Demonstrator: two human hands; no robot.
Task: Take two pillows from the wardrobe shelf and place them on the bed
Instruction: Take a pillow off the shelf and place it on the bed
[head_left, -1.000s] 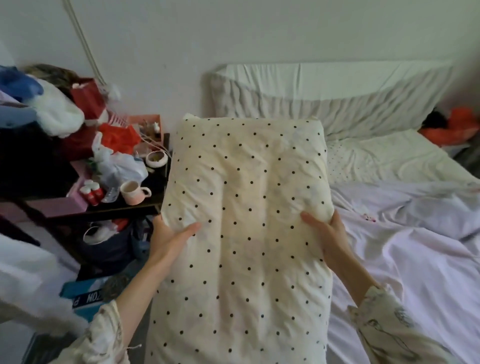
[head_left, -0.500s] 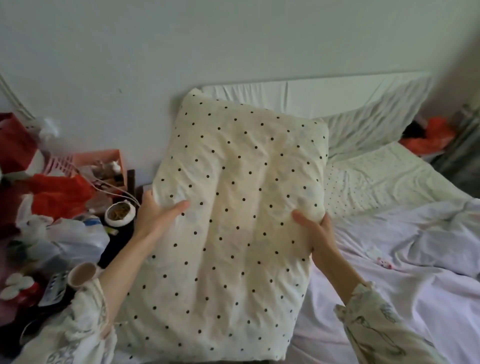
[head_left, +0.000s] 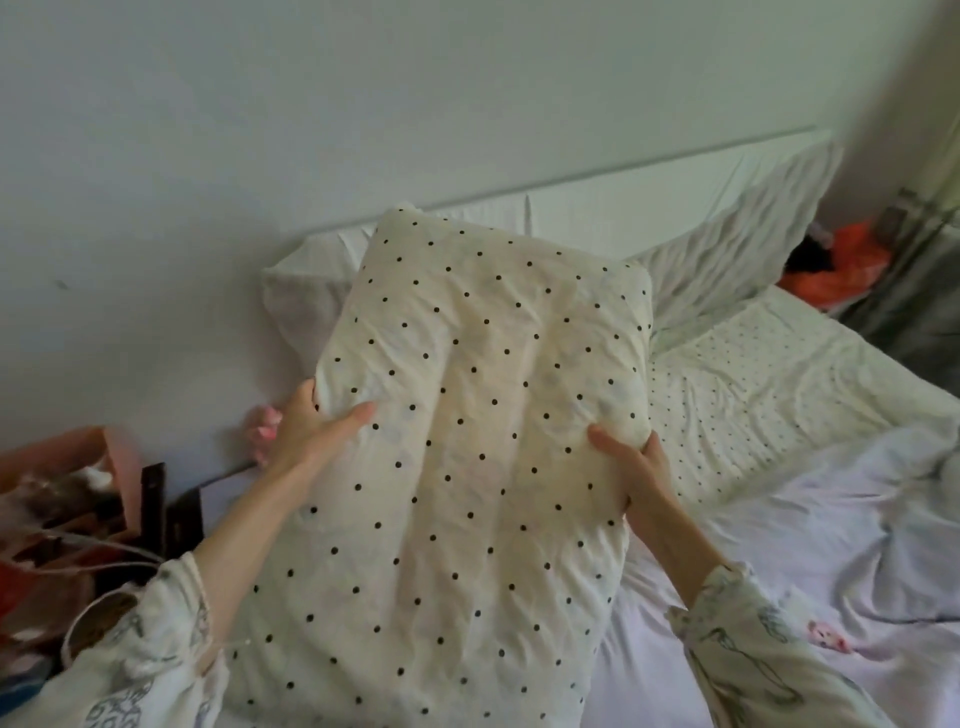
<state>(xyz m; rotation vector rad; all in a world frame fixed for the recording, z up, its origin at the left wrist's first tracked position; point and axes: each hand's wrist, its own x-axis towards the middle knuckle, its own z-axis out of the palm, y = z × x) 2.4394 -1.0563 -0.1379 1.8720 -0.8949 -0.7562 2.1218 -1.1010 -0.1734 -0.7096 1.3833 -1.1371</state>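
I hold a cream pillow with black dots (head_left: 467, 467) up in front of me, long side running away from me. My left hand (head_left: 311, 431) grips its left edge and my right hand (head_left: 636, 467) grips its right edge. It hangs over the left head end of the bed (head_left: 831, 545), its far end close to the white headboard (head_left: 623, 213). A second pillow with small dots (head_left: 753, 395) lies flat on the bed at the head end, to the right. The wardrobe is out of view.
A cluttered bedside table (head_left: 78, 519) with a pink box, cables and bags stands at the left. A rumpled pale sheet covers the bed. An orange bundle (head_left: 836, 275) lies past the bed's far right corner, near the wall.
The pillow has moved forward and to the right, over the head of the bed. My view has swung right, so the bedside table has slid to the left edge.
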